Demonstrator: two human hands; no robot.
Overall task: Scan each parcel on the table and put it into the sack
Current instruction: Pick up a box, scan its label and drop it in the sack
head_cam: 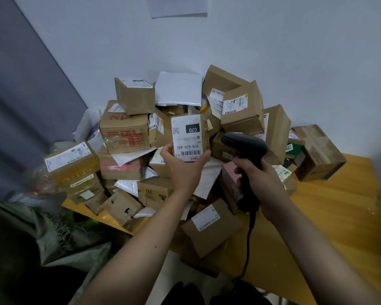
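**Early going: one parcel up for scanning, a heap still waiting**

At frame centre the left hand [183,166] has its grip around a small parcel [188,137], its label reading "070" and "070-070-A80". The right hand [262,179] clenches the scanner [245,148] beside it. Many boxes remain on the surface [330,208]; the sack [59,234] sits lower left.

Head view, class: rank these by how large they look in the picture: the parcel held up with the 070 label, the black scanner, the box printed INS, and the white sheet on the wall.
1. Scanner, counting head and handle.
2. 070 parcel in the left hand.
3. White sheet and INS box look alike; the sheet is cut off by the frame and farther away, so unranked.
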